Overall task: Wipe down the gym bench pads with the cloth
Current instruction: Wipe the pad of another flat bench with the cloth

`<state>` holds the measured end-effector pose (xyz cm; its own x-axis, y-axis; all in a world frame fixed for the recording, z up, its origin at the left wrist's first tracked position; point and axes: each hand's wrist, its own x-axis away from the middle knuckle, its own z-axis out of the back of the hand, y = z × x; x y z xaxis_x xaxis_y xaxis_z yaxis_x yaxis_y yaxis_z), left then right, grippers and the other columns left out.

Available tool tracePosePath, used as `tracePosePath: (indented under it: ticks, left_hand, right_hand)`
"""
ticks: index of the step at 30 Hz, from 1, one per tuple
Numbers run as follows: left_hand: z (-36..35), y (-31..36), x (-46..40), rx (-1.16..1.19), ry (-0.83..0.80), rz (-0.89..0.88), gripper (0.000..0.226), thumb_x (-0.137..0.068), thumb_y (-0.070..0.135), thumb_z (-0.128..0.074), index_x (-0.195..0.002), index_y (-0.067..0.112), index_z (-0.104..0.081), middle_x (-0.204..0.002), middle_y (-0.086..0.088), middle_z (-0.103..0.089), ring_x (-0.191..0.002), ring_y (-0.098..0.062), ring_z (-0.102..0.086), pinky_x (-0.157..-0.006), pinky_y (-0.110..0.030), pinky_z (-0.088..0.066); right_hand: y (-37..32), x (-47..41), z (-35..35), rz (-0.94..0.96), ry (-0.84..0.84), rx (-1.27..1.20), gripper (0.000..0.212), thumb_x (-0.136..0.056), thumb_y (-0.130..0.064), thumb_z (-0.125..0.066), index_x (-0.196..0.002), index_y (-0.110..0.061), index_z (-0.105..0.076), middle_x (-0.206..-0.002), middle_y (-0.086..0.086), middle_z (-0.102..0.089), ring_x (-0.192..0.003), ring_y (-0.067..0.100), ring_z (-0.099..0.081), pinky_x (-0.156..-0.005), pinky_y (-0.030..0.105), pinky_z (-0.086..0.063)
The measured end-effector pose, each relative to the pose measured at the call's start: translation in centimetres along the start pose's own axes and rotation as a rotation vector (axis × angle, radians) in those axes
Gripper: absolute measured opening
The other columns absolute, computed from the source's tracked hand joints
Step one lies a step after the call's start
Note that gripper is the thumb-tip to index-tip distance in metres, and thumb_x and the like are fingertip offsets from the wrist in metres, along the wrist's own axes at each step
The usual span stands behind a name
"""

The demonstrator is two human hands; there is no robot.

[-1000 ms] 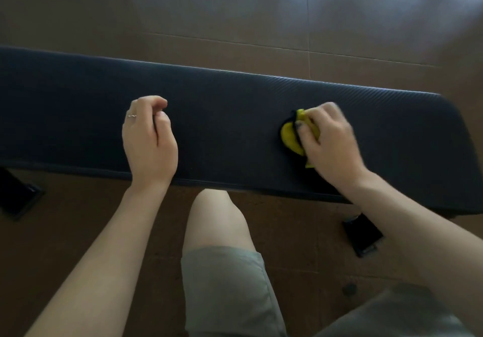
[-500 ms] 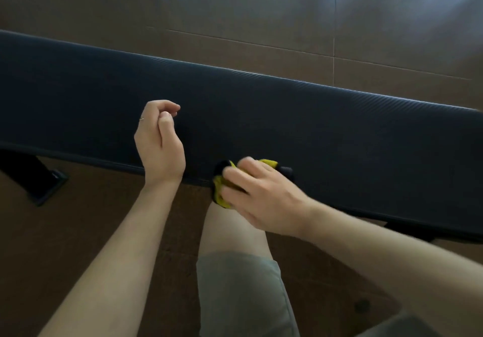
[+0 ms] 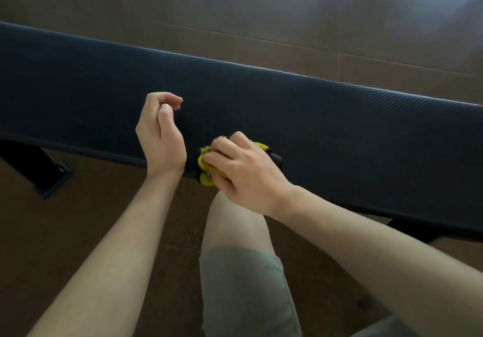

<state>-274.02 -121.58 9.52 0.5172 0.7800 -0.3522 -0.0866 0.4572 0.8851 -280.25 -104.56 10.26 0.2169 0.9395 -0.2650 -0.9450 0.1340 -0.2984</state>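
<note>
The cloth (image 3: 206, 165) is a small yellow rag, bunched up under the right hand (image 3: 241, 172) at the near edge of the bench (image 3: 326, 127), roughly mid-length in view. It looks light and soft, likely to fold and slip out from under the palm if held loosely, so the sensible hold is what shows here: fingers curled over the wad, pressing it down on the pad. Only its left fringe and a strip beyond the knuckles show; a dark bit sits just right of the hand, and I cannot tell what it is.

The pad is dark, ribbed and probably a little grippy, so the cloth should drag rather than glide, and steady downward pressure seems called for.

The right arm reaches in from the lower right, wrist low, hand angled left across the pad's front edge. The left hand (image 3: 160, 133) holds nothing: its fingers are loosely curled, thumb alongside, heel at the front edge just left of the cloth. Whether it rests on the pad or hovers is unclear. A knee (image 3: 230, 221) shows below the bench.
</note>
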Motion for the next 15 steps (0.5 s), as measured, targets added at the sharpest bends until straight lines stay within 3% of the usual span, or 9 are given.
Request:
tracePosePath:
  ticks: [4,10,15]
  left_hand:
    - [0.5,0.3,0.3,-0.048,-0.065,-0.021,0.027,-0.101,0.015,-0.038,-0.107,0.009,-0.063,-0.101,0.004,-0.064,-0.099,-0.008,-0.062,-0.084,-0.020,-0.050]
    - [0.2,-0.3,-0.1,-0.092,-0.073,-0.059,0.027,-0.099,0.012,-0.038,-0.102,0.006,-0.064,-0.097,-0.001,-0.066,-0.091,-0.014,-0.062,-0.077,-0.026,-0.050]
    - [0.2,-0.6,-0.1,-0.152,-0.106,-0.101,0.030,-0.098,0.017,-0.039,-0.102,0.004,-0.066,-0.095,-0.003,-0.067,-0.086,-0.006,-0.062,-0.074,-0.012,-0.045]
  right_hand:
    - [2.0,4.0,2.0,0.214,-0.102,0.062,0.023,-0.106,-0.024,-0.049,-0.111,-0.015,-0.070,-0.120,0.006,-0.064,-0.094,0.027,-0.055,-0.086,0.043,-0.047]
    - [0.9,-0.6,0.2,-0.094,0.070,0.001,0.023,-0.103,-0.023,-0.052,-0.109,-0.013,-0.071,-0.114,0.006,-0.064,-0.092,0.027,-0.054,-0.086,0.042,-0.047]
    - [1.4,3.0,2.3,0.122,-0.136,-0.063,0.022,-0.105,-0.023,-0.051,-0.110,-0.015,-0.071,-0.116,0.002,-0.062,-0.093,0.023,-0.053,-0.086,0.038,-0.047]
